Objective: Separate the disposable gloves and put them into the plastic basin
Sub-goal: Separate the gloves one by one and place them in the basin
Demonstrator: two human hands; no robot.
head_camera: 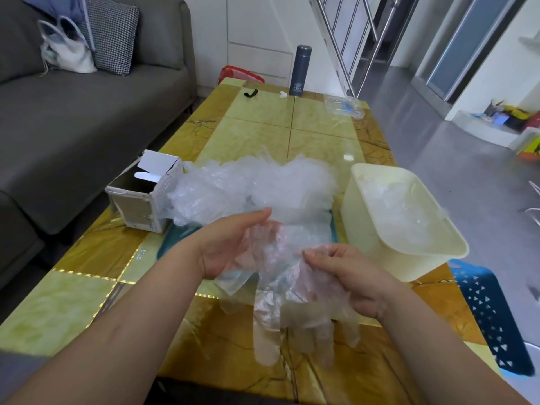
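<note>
A heap of clear disposable gloves (257,188) lies in the middle of the yellow table, spilling from an open cardboard box (140,197) at its left. Both hands hold a bunch of stuck-together gloves (280,287) above the table's near part, their fingers hanging down. My left hand (230,244) holds the bunch from the left, thumb on top. My right hand (347,273) pinches the film at its right side. The cream plastic basin (371,238) stands to the right of the heap, with several gloves inside.
A grey flask (301,71), a black strap (250,93) and a clear plastic pack (344,105) sit at the table's far end. A grey sofa (87,112) runs along the left. A blue stool (491,317) stands at the table's right edge.
</note>
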